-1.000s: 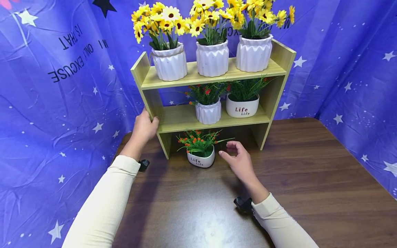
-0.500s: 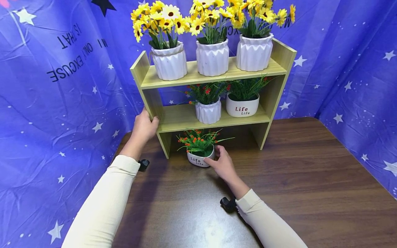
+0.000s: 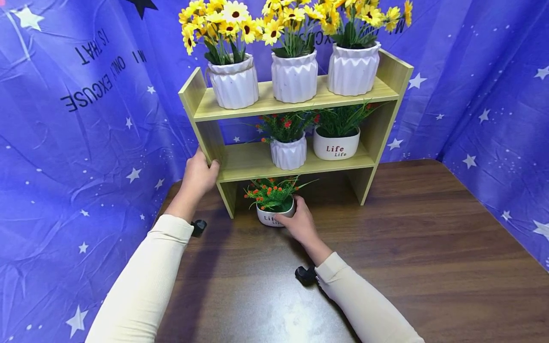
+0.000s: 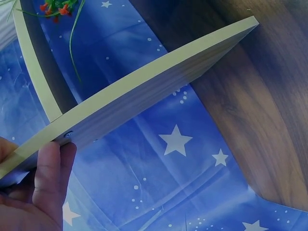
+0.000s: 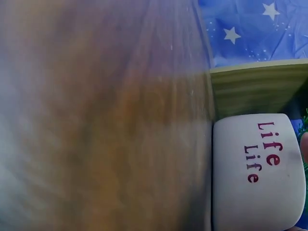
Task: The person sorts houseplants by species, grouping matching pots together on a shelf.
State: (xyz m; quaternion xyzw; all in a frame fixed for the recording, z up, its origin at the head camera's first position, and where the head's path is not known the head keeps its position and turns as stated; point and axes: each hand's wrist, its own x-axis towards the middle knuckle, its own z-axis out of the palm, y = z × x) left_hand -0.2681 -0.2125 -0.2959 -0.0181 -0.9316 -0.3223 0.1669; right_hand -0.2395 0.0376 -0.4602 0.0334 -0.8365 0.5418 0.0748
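Note:
In the head view a wooden shelf unit (image 3: 244, 162) stands on the table, and my left hand (image 3: 198, 175) grips the edge of its left side panel. The left wrist view has my thumb and fingers on either side of that panel (image 4: 144, 77). Under the lower shelf sits a white oval flowerpot (image 3: 266, 218) of orange flowers, marked "Life Life". My right hand (image 3: 301, 223) holds its right end, thumb in front and fingers behind at the rim. In the right wrist view the pot (image 5: 260, 197) is at the right, most of my hand being out of sight.
Along the top shelf are three white pots (image 3: 294, 78) of yellow flowers. A fluted white pot (image 3: 289, 153) with red flowers and an oval "Life" pot (image 3: 348, 143) stand on the shelf below. Blue starry cloth (image 3: 128, 200) hangs around the brown table (image 3: 420, 228).
My right hand has moved left from beside the lower flowerpot and taken hold of it. The pot has shifted slightly back and left. My left hand stays on the panel.

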